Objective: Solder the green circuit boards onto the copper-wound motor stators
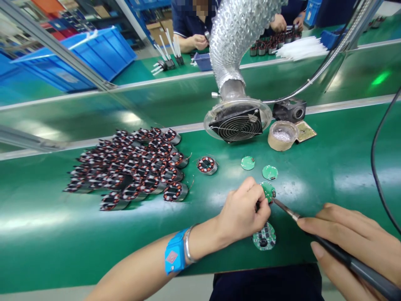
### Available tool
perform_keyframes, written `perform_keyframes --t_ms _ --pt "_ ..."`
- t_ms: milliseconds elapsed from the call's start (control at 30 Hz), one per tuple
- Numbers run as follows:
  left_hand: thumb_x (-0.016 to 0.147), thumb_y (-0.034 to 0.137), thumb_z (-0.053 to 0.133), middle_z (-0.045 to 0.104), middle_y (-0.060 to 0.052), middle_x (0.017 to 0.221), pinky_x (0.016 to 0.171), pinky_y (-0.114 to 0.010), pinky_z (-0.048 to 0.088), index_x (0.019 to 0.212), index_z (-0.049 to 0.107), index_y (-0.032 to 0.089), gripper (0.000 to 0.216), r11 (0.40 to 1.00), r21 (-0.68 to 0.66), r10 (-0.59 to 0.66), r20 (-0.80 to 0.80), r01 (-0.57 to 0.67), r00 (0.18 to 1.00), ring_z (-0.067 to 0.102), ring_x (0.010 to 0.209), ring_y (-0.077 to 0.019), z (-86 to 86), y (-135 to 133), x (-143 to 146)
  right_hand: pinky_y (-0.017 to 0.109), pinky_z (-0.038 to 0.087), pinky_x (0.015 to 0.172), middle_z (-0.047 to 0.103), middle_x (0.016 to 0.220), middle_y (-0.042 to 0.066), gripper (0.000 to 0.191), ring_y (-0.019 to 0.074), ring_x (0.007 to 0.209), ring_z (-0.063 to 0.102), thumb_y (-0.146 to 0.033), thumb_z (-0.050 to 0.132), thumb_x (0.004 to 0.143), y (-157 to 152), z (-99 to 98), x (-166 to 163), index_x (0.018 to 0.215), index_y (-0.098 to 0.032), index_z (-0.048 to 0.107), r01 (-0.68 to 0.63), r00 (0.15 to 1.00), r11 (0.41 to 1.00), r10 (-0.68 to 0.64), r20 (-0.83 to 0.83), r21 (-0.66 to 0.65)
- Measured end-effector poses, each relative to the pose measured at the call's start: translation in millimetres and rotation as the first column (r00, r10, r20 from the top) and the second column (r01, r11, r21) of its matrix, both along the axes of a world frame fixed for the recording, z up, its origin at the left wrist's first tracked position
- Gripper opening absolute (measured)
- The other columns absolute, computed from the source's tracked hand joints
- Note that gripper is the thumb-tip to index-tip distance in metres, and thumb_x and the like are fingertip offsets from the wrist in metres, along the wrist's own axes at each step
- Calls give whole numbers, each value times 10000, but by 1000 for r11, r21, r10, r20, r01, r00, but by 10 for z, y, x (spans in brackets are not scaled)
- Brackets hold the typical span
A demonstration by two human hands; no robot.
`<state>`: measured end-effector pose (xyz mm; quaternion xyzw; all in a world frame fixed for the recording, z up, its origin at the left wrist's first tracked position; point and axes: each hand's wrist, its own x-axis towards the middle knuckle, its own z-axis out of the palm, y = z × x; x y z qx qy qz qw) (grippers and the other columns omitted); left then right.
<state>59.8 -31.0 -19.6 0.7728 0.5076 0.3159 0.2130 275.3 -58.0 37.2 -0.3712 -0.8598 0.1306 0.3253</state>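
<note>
My left hand (246, 207) is closed, with curled fingers at the left edge of a round green circuit board (268, 190). Something dark shows between the fingers, too hidden to name. My right hand (354, 242) grips a soldering iron (332, 246) by its black handle. The iron's tip meets the board's lower right edge, beside a small black component. Two more round green boards (247, 163) lie behind this one. Nearer to me, partly behind my left hand, is a round board with black chips (265, 236).
Many round wound motor cores (134, 167) stand grouped at left, one (207, 165) apart. A fume extractor (238, 123) hangs behind the boards. Beside it are a tin of silvery material (282, 136) and a dark holder (290, 110). A black cable (374, 167) hangs at right. People work opposite.
</note>
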Motion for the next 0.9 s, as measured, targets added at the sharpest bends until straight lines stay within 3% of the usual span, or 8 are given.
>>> perform_keyframes --t_ms 200,333,433,500,600,700,767,900 --pt "764 117 528 448 27 676 467 -193 320 662 473 178 132 1000 19 -11 -1 11 1000 434 525 -74 -3 4 12 218 531 567 687 767 -11 390 102 569 631 -58 542 864 221 -126 -65 1208 -239 576 78 992 997 -76 -100 14" --pt "777 128 552 476 21 709 461 -178 354 710 532 164 78 998 37 -55 47 54 997 439 502 -54 20 27 -74 275 559 872 719 1033 44 292 177 1016 684 -72 564 865 511 -380 -193 1110 -230 582 -144 983 986 133 -125 -88" --pt "813 151 553 532 -3 779 494 -182 390 877 619 168 94 960 140 -243 -19 243 970 492 549 -66 48 87 -219 296 536 939 697 1130 66 241 184 1136 636 -82 538 869 617 -497 -241 1063 -222 561 -253 965 944 230 -128 -211" --pt "866 162 523 549 4 761 504 -201 371 964 656 217 174 876 228 -391 -178 425 903 490 562 -82 55 132 -302 277 536 928 689 1159 68 262 166 1109 651 -72 530 861 627 -521 -254 1073 -226 544 -248 966 935 221 -133 -252" --pt "932 186 481 557 12 699 515 -218 343 913 693 247 221 796 245 -480 -301 553 824 471 555 -90 34 164 -342 271 527 937 685 1165 64 296 160 1100 654 -69 539 837 603 -522 -261 1083 -233 526 -223 972 937 193 -135 -268" --pt "918 240 545 577 -9 745 570 -202 394 849 703 200 176 895 75 -441 -19 441 898 517 621 -92 1 163 -296 270 536 915 683 1161 48 327 161 1065 669 -85 559 813 568 -530 -264 1092 -247 505 -172 982 944 140 -131 -281" --pt "862 292 635 559 -8 742 568 -195 414 804 699 166 153 936 -186 -242 279 300 929 511 613 -86 -17 173 -252 281 544 900 680 1157 43 348 168 1051 674 -95 572 799 544 -538 -265 1098 -255 493 -137 986 946 103 -129 -295" --pt "737 329 733 553 9 657 522 -202 388 701 655 126 221 733 -641 144 472 226 870 460 537 -74 -27 248 -184 335 541 903 665 1144 57 382 187 1061 656 -83 562 782 518 -494 -274 1122 -241 488 -109 991 944 77 -113 -312"
